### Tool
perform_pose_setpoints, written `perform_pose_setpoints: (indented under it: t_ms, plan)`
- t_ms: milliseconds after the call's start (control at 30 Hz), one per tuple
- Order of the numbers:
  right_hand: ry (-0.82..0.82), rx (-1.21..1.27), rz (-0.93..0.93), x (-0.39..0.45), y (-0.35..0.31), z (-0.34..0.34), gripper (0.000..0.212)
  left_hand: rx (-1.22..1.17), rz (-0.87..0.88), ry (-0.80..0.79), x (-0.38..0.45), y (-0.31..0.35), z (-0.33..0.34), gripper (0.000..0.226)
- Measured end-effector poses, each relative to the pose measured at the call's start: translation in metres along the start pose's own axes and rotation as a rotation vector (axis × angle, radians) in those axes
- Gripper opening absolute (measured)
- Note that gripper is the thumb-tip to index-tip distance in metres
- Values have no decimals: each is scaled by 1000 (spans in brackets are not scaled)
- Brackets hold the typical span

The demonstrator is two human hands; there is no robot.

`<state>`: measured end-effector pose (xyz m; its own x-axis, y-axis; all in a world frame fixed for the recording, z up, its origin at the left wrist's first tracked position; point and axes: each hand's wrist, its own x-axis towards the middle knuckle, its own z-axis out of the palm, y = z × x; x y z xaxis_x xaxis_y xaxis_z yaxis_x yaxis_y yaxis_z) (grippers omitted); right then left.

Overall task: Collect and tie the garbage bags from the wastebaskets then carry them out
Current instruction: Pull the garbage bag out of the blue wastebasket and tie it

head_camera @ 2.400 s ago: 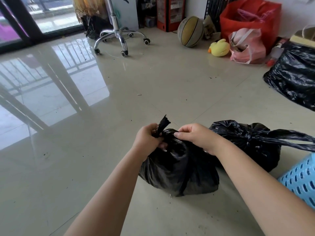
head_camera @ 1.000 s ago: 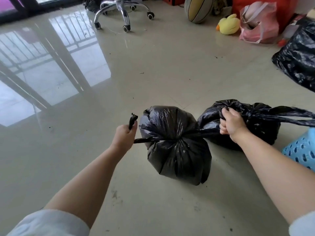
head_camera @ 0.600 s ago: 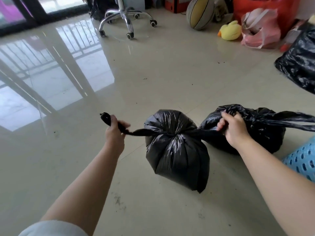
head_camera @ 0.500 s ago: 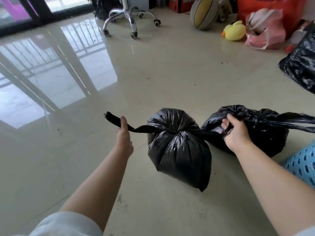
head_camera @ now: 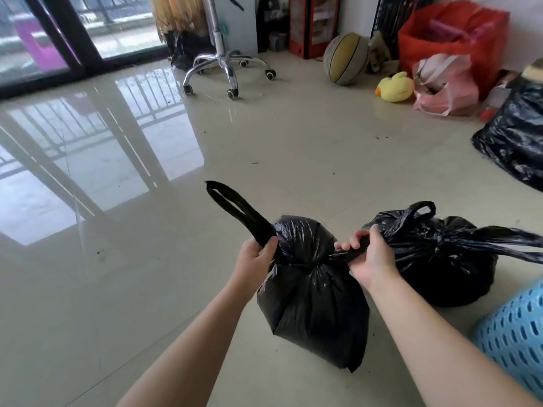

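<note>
**Knotting the bag's handles on the tiled floor**

A glossy pale tile floor fills the room, with a sliding glass door at the back and clutter along the far wall: a swivel chair base, a worn basketball, a yellow plush duck, a pink plastic bag and a red bag.

The black garbage bag being tied sits on the floor in front of the person, between the two forearms. The left hand has its fingers curled around one handle loop, which sticks up and away to the left. The right hand grips the opposite handle strip, fingers wrapped over it, just at the bag's neck. Holding the two handles on opposite sides looks meant to cinch the knot over the gathered mouth so nothing spills when carried.

A second garbage bag, apparently already tied, rests just behind the right hand, close by for carrying out together. A blue perforated wastebasket lies at the lower right. A larger black bag lies well apart at the right edge.
</note>
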<state>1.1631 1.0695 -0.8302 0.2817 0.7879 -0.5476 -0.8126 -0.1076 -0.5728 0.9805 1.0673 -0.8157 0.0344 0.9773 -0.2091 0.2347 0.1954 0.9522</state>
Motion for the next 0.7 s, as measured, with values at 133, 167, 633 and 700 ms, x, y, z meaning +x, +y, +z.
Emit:
perform_pose_setpoints:
  t_ms: [133,167,633,700]
  plan:
    - [-77,-97,40,-4,-4,4,50,148,145,-209,-4,18,5,33]
    - [-93,-128,50,-4,-5,3,50,181,183,-256,-7,24,7,34]
    - [107,-855,57,-3,0,-28,38,595,-53,-454,-10,19,35,25]
    - [55,-1057,58,-3,-11,-30,30,817,-43,-414,-8,13,37,33]
